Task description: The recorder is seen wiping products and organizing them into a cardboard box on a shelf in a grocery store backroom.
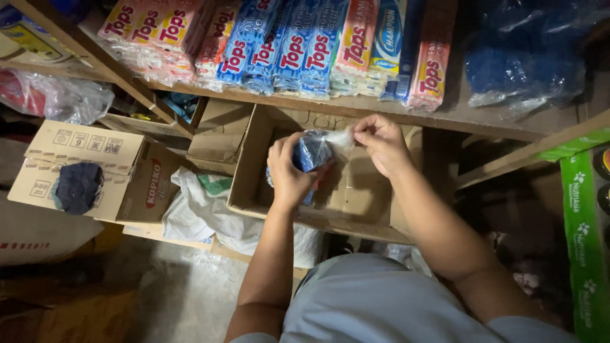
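Down at floor level, from the head view, it reads like this:

Left hand: the left hand (289, 168) is wrapped around a small clear plastic bag of blue items (312, 152), fingers curled tight about its body, thumb toward the far side.

Right hand: the right hand (380, 141) pinches the twisted neck of the same bag between thumb and fingertips, the plastic drawn out thin and pale between the two hands.

Bag: it is held just above the open cardboard box (254, 162), over the box's middle, clear of its floor as far as I can tell.

Box: it sits on the floor under the wooden shelf (445, 117), flaps folded outward, with brown card showing inside.

Shelf load: red-and-pink and blue soap bar packs (279, 47) stand in a row along the far edge; to the right, a large clear sack of blue material (527, 54).

Left side: a second, closed carton (95, 168) lies on its side with a dark cloth (77, 186) resting on top; between it and the open box, a white sack (203, 209) lies crumpled.

Right side: a green printed strip (581, 241) runs down the edge of the view.

Near: the person's grey-blue shorts (375, 298) fill the bottom, both forearms reaching away toward the box.
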